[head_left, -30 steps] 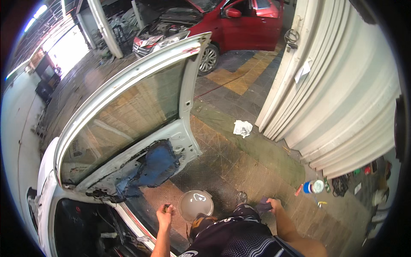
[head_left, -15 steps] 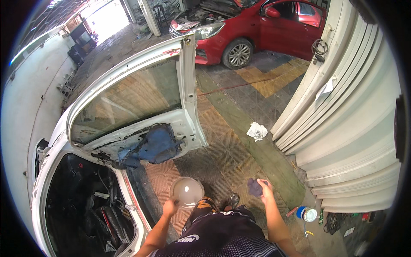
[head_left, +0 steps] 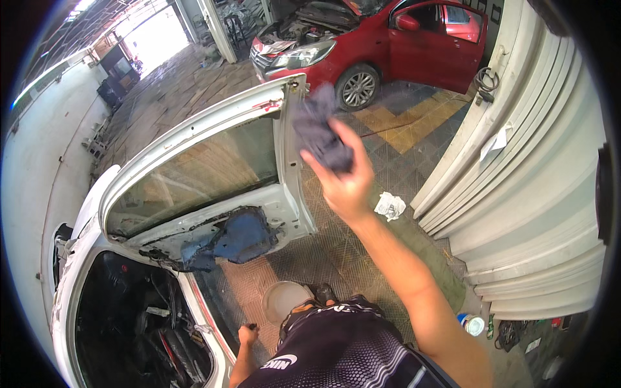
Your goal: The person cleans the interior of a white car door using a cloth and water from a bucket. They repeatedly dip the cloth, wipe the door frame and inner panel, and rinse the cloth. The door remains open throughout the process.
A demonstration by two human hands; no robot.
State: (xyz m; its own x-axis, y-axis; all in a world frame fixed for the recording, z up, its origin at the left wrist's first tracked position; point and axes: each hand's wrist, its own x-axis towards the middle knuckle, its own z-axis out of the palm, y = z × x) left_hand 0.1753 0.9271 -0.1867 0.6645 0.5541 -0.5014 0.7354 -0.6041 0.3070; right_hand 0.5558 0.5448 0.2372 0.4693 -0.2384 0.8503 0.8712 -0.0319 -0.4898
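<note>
"Up ahead, what's the right hand (head_left: 346, 187) holding?"

"A dark cloth (head_left: 323, 139), clamped in its fingers, overlapping the white car door's (head_left: 295, 197) edge. The left hand (head_left: 248, 334), well apart, hangs low; its grip I can't tell."

"Any risks?"

"A loose grip could drop the cloth; trapped grit could scratch the door; a misplaced foot (head_left: 325, 295) could tip the bucket (head_left: 266, 302)."

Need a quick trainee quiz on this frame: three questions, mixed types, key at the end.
1. Which hand holds the dark cloth?
2. True or false: the red car has its engine bay exposed.
3. Fill in the colour: the large patch on the inner side of the white door is ____.

Key:
1. The right hand.
2. True.
3. Blue.
</note>
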